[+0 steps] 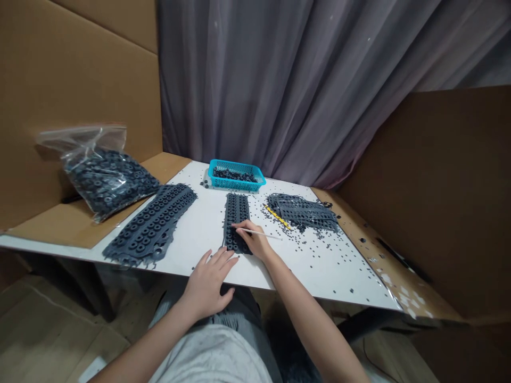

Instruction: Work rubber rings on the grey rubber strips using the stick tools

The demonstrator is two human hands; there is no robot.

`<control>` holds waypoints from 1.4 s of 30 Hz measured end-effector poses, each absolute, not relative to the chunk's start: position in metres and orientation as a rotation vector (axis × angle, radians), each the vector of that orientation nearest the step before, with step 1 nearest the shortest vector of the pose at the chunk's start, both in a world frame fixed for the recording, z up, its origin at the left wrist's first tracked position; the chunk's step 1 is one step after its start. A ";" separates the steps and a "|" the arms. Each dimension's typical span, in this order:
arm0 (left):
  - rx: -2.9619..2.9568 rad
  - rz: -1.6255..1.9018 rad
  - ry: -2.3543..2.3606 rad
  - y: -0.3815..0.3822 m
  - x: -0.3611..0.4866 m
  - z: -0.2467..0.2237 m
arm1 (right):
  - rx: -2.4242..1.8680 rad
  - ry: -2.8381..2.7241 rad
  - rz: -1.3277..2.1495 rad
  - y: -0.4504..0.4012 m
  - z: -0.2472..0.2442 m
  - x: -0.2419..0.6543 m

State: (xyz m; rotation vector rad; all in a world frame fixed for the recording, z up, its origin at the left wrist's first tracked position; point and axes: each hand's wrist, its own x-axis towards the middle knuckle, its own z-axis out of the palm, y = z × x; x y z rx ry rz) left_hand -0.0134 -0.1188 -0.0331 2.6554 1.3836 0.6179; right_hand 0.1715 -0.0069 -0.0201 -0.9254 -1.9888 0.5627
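In the middle of the white board lies a dark rubber sheet point(238, 205) moulded with rows of small rings. My right hand point(253, 238) is closed around a thin white stick point(263, 233), its fingertips over the sheet's rings; the stick's working tip is hidden by the fingers. At the sheet's near left corner my left hand point(211, 282) rests with fingers spread, fingertips at the sheet's edge, holding nothing. Another ringed sheet point(154, 221), with ragged edges, lies to the left. Stacked sheets full of holes point(305, 211) lie to the right.
A blue basket point(235, 184) with small dark pieces stands at the back. A clear zip bag point(114, 178) of dark rings sits at the left. Beside the stacked sheets is a yellow strip point(277, 217), and small dark discs are scattered across the right. Cardboard walls flank both sides.
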 end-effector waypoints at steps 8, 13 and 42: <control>2.655 0.646 1.383 -0.119 -0.014 -0.032 | -0.880 -1.942 0.811 -0.012 -0.020 0.168; 2.635 0.621 1.389 -0.119 -0.014 -0.033 | -0.858 -1.962 0.830 -0.012 -0.019 0.169; 2.452 0.586 1.197 -0.117 -0.030 -0.009 | -1.540 -1.338 0.027 0.012 0.005 0.266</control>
